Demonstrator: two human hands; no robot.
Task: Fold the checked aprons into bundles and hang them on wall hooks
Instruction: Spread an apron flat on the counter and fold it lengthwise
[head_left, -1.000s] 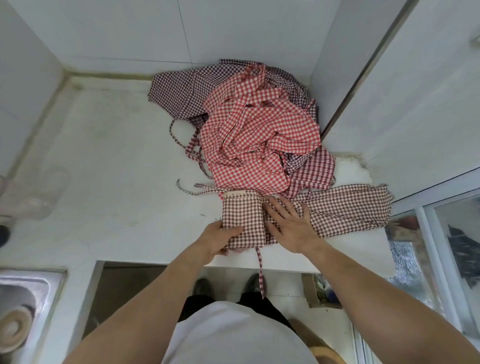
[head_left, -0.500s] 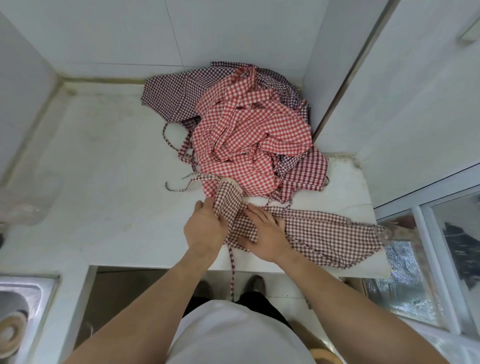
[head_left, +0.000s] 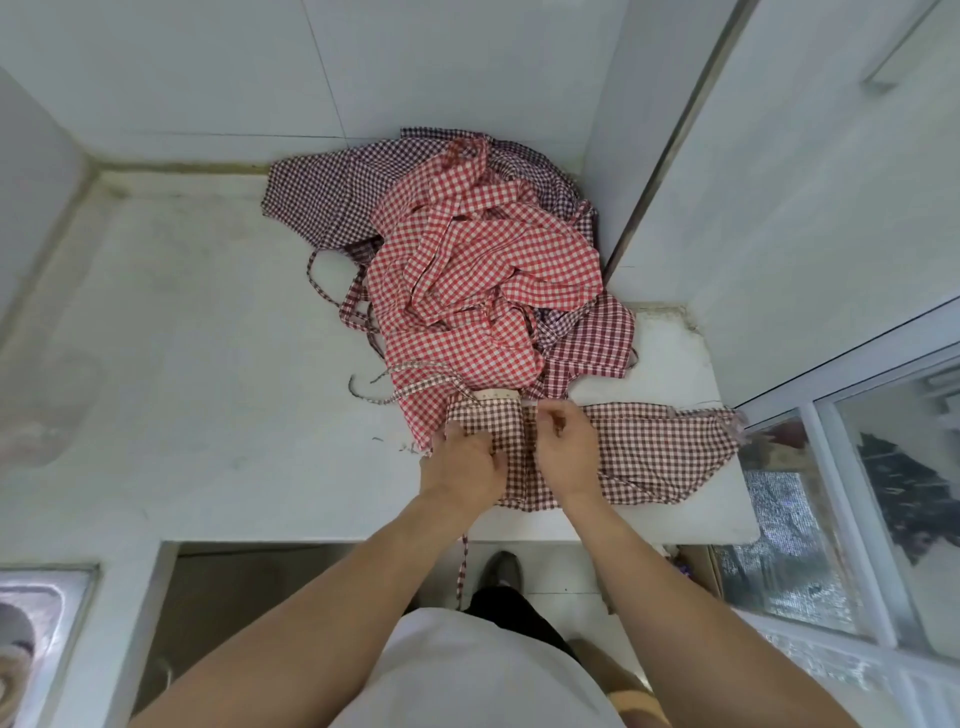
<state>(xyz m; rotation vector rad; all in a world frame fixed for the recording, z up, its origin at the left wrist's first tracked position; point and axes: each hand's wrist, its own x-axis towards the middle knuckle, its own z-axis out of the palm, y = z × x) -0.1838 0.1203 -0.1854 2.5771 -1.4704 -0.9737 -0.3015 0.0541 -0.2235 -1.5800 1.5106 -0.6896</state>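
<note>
At the near edge of the white counter, in the head view, your left hand grips the folded end of the brown checked apron, fingers curled down over the cloth. Your right hand sits just beside it on the same apron, fingers bent and pinching the fabric close to the fold. The rest of that apron lies flat, stretching right toward the window frame, and one tie hangs over the counter edge. Behind your hands, the red checked apron is heaped on darker checked ones against the wall corner. A steel sink shows at lower left.
</note>
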